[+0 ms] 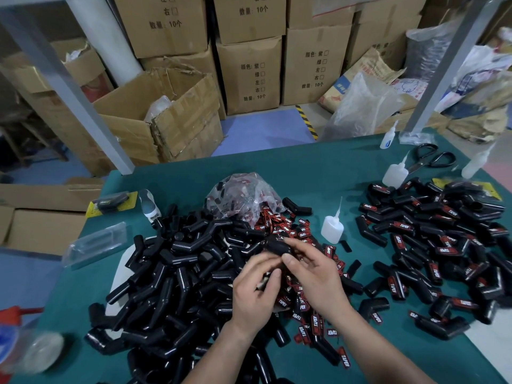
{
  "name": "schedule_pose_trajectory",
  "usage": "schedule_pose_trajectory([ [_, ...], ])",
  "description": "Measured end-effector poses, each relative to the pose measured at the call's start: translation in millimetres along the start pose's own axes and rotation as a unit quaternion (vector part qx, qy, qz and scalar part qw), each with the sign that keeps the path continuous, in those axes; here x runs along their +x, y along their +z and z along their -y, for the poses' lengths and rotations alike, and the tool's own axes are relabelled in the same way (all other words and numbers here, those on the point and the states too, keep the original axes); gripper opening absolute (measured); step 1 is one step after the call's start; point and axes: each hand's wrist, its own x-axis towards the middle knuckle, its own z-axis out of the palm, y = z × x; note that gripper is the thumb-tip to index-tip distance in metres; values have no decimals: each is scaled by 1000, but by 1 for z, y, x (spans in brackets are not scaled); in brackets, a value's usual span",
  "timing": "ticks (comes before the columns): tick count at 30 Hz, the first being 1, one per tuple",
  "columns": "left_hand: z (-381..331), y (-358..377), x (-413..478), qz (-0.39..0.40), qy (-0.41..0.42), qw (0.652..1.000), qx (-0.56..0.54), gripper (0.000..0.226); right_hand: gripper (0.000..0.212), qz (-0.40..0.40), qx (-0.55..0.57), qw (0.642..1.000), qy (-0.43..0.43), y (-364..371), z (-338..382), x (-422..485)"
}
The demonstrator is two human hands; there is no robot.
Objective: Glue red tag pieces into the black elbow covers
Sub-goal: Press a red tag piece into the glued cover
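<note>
**Desk:** Where is the piece being worked on?

**Operator:** On my screen it sits between the two hands, over the middle of the table. It is one black plastic elbow cover [277,245], held above the heap. The right hand [315,275] pinches its upper end, fingertips on top and thumb underneath.

**Desk:** And the left?

**Operator:** The left hand [255,289] is just beside the right, nearer the body. Its fingers are curled round something dark (the lower leg of the same cover, I think, but the fingers hide most of it).

**Desk:** Tags?

**Operator:** Loose red-and-black printed tag pieces [303,307] lie scattered on the dark green table mat [318,167] under and around the hands. They spill from a crumpled clear plastic bag [243,198] just beyond the hands. I cannot tell whether a tag sits in the held cover.

**Desk:** Glue?

**Operator:** A small white squeeze bottle with a needle nozzle [332,228] stands upright near the right fingertips, apart from them.

**Desk:** The piles?

**Operator:** A heap of bare black covers [171,273] lies to the left, touching the left wrist. A heap of covers bearing red tags [443,245] lies well apart on the right, and black-handled scissors [432,159] lie beyond it.
</note>
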Motion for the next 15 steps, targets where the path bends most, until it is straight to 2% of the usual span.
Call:
schedule_pose_trajectory([
  [3, 2, -3, -1, -31, -37, 998, -28, 19, 36, -29, 24, 999, 10, 1, 2, 1],
  [7, -5, 0, -1, -33, -71, 989, -125, 49, 21, -25, 26, 999, 13, 2, 7, 1],
  [8, -7, 0, 0, -24, -79, 988, -134, 50, 19, -16, 35, 999, 16, 2, 7, 1],
  [12, -7, -3, 5, -4, -67, 992, -105, 28, 22, 1, 119, 990, 71, 0, 7, 3],
  [15, -7, -3, 2, -7, -66, 993, -96, 26, 28, 23, 141, 985, 94, -4, 8, 5],
])
